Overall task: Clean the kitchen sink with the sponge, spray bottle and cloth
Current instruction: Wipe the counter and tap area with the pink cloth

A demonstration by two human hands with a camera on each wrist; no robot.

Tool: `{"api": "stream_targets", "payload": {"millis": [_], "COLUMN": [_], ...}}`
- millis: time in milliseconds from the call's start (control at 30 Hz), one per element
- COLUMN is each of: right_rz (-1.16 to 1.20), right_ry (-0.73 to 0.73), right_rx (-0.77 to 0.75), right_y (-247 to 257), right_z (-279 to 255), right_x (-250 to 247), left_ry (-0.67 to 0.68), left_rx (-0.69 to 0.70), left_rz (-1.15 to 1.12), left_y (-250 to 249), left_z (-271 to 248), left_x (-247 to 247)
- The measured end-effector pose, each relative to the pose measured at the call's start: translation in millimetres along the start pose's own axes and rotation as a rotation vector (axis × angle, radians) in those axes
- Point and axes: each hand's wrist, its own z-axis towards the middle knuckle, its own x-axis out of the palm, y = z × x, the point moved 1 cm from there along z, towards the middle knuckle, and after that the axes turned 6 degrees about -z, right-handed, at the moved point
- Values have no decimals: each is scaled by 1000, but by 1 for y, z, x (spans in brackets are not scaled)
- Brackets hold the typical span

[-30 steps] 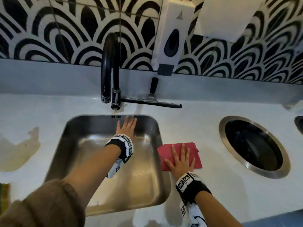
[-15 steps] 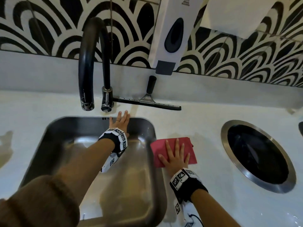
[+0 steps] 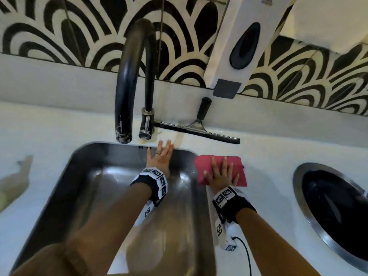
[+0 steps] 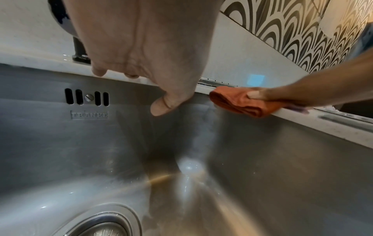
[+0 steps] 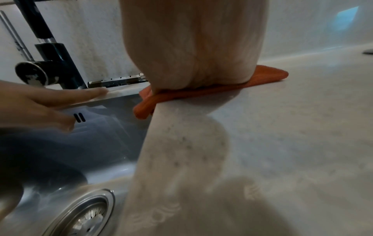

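Taking the sink [image 3: 103, 196] as the landmark, nearest the person are the two forearms, the left one reaching over the steel basin and the right one over the white table [image 3: 268, 156] just beside the sink's right rim. Low in the basin sits the drain strainer [image 4: 105, 226], with nothing lying on the steel around it.

Further in, the right hand [image 3: 221, 174] lies flat on the folded red cloth [image 3: 235, 162], fingers straight and spread, palm pressing down; nothing is curled round the fabric. The cloth lies on the table at the sink's far right corner, directly under that hand, its left edge reaching the rim and slightly overhanging it in the wrist views. Held this way, it looks ready to be pushed as a wiping pad rather than lifted.

The left hand [image 3: 160, 156] is also flat and relaxed, holding nothing, fingertips resting on the sink's back rim just above the overflow slots [image 4: 86, 96] (probably as a brace while leaning in).

Behind the rim stand the black tap [image 3: 135, 76] and a squeegee [image 3: 197, 128] lying along the table's back edge. On the patterned wall beyond hangs a white soap dispenser [image 3: 239, 40]. Neither sponge nor spray bottle can be identified.
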Motion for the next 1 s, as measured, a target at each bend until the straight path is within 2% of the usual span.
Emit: {"api": "stream_targets", "payload": {"millis": [100, 333, 667, 733, 833, 933, 1000], "right_rz": [24, 5, 29, 114, 412, 690, 592], "right_ry": [76, 16, 62, 72, 102, 61, 21], "right_rx": [-21, -73, -215, -239, -224, -99, -54], "right_y": [5, 19, 51, 56, 51, 38, 37], "right_z": [15, 48, 66, 70, 72, 67, 64], "right_x": [-2, -3, -16, -16, -26, -30, -26], "left_ry": [25, 5, 16, 35, 55, 33, -25], "left_rx": [12, 27, -9, -11, 2, 14, 55], "left_rz": [-51, -95, -55, -39, -15, 40, 57], "left_y": [1, 4, 3, 3, 3, 8, 13], "left_z": [0, -1, 3, 1, -2, -5, -14], "left_x": [-1, 0, 2, -1, -8, -11, -16]}}
